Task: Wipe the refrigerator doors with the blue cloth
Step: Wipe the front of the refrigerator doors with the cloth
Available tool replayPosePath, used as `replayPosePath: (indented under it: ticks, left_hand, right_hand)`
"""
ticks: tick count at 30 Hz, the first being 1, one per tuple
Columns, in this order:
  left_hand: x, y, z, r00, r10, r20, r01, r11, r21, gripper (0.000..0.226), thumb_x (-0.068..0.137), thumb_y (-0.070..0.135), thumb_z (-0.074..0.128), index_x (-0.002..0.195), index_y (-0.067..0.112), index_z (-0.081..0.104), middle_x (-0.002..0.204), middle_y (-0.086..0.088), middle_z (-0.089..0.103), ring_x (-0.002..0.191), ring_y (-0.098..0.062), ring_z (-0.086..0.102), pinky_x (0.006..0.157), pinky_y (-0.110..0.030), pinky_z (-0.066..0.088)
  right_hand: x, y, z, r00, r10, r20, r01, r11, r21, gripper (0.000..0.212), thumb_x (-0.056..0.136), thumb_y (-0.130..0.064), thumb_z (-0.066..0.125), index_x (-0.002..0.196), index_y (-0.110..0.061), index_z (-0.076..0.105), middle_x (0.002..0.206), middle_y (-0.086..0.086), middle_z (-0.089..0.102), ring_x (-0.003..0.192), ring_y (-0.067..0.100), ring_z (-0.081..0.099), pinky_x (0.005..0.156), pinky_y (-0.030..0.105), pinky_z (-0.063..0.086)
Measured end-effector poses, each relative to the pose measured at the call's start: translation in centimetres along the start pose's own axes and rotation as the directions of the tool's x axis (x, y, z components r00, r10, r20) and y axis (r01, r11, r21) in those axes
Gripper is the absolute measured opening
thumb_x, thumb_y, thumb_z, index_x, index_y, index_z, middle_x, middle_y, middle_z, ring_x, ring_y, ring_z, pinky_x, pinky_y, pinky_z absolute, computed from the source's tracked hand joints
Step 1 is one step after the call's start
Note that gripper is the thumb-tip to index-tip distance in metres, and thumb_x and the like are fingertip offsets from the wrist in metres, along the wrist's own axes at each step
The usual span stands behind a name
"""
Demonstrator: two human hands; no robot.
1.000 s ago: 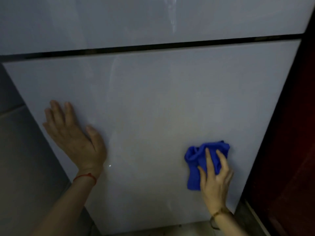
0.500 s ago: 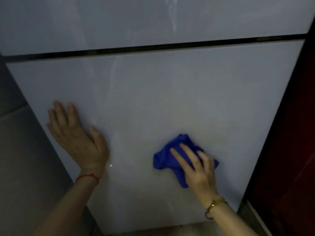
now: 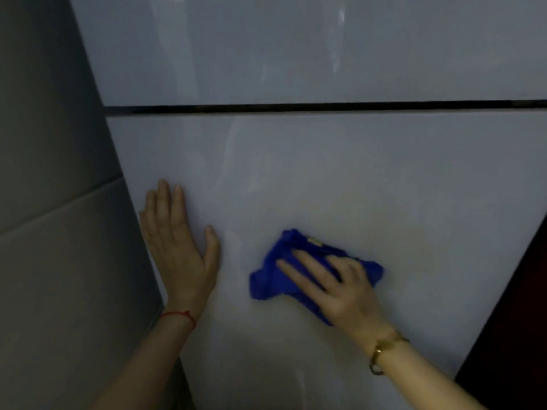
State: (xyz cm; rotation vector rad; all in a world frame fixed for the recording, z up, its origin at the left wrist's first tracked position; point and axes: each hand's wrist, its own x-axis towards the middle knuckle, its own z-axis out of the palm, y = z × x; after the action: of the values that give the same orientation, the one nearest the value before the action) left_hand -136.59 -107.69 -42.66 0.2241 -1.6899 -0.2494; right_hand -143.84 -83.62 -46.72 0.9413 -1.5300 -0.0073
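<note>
The pale grey lower refrigerator door [image 3: 355,173] fills most of the view, with the upper door [image 3: 296,48] above a dark horizontal gap. A crumpled blue cloth [image 3: 272,276] lies pressed flat against the lower door under my right hand [image 3: 334,288], whose fingers spread across it. My left hand [image 3: 177,247] rests flat and open on the same door near its left edge, a red string on the wrist. The cloth's right part is hidden beneath my right hand.
A grey wall [image 3: 59,232] with a seam line runs along the refrigerator's left side. A dark red-black surface [image 3: 518,321] stands at the right edge beside the door. A gold bracelet [image 3: 381,350] sits on my right wrist.
My right hand slid the blue cloth leftward across the lower door, from near its right edge toward the middle. The view shifted right. My left hand stayed planted.
</note>
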Motion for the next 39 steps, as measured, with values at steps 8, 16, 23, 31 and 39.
replayPosePath:
  ticks: [8,16,23,31,39]
  left_hand:
    - [0.7,-1.4,-0.2,0.991,-0.113,-0.072,0.111,0.993,-0.033,0.066,0.095,0.027,0.043,0.151,-0.003,0.024,0.160,-0.023,0.020,0.151,-0.031,0.015,0.127,-0.043,0.012]
    - [0.8,-1.8,-0.5,0.993,-0.103,-0.061,0.099,0.993,-0.061,0.067,0.095,0.027,0.045,0.151,-0.001,0.024,0.160,-0.021,0.021,0.150,-0.033,0.017,0.127,-0.033,0.009]
    - [0.8,-1.7,-0.6,0.995,-0.089,-0.054,0.086,0.995,-0.048,0.067,0.095,0.027,0.046,0.151,-0.003,0.026,0.159,-0.024,0.022,0.150,-0.032,0.017,0.127,-0.034,0.009]
    - [0.7,-1.7,-0.7,0.996,-0.070,-0.055,0.068,0.997,-0.039,0.067,0.095,0.026,0.046,0.151,-0.005,0.025,0.159,-0.026,0.021,0.150,-0.034,0.017,0.127,-0.035,0.009]
    - [0.7,-1.5,-0.7,0.996,-0.055,-0.073,0.053,0.998,-0.030,0.067,0.094,0.023,0.046,0.150,-0.007,0.026,0.158,-0.027,0.021,0.149,-0.037,0.019,0.127,-0.038,0.011]
  right_hand:
    - [13.2,1.9,-0.6,0.834,0.490,-0.256,-0.480,0.871,0.103,0.045,0.097,-0.014,0.056,0.139,-0.026,0.049,0.139,0.007,0.048,0.100,0.034,0.056,0.086,0.040,0.041]
    - [2.0,-1.7,0.5,1.000,0.001,-0.005,-0.001,1.000,-0.004,0.043,0.102,-0.013,0.038,0.142,-0.030,0.042,0.140,-0.001,0.042,0.088,0.028,0.047,0.075,0.040,0.041]
    - [10.7,0.9,0.0,0.833,0.502,-0.233,-0.500,0.863,0.073,0.045,0.098,-0.016,0.054,0.141,-0.027,0.045,0.139,0.006,0.045,0.098,0.034,0.055,0.085,0.040,0.040]
    - [-4.5,-1.6,-0.2,0.993,0.042,0.114,-0.031,0.995,-0.093,0.054,0.097,-0.011,0.044,0.146,-0.033,0.033,0.140,0.000,0.041,0.089,0.029,0.046,0.078,0.041,0.038]
    - [5.8,2.2,-0.7,0.779,0.596,-0.194,-0.601,0.798,0.042,0.050,0.098,-0.013,0.053,0.144,-0.028,0.039,0.142,0.006,0.042,0.100,0.034,0.051,0.093,0.039,0.037]
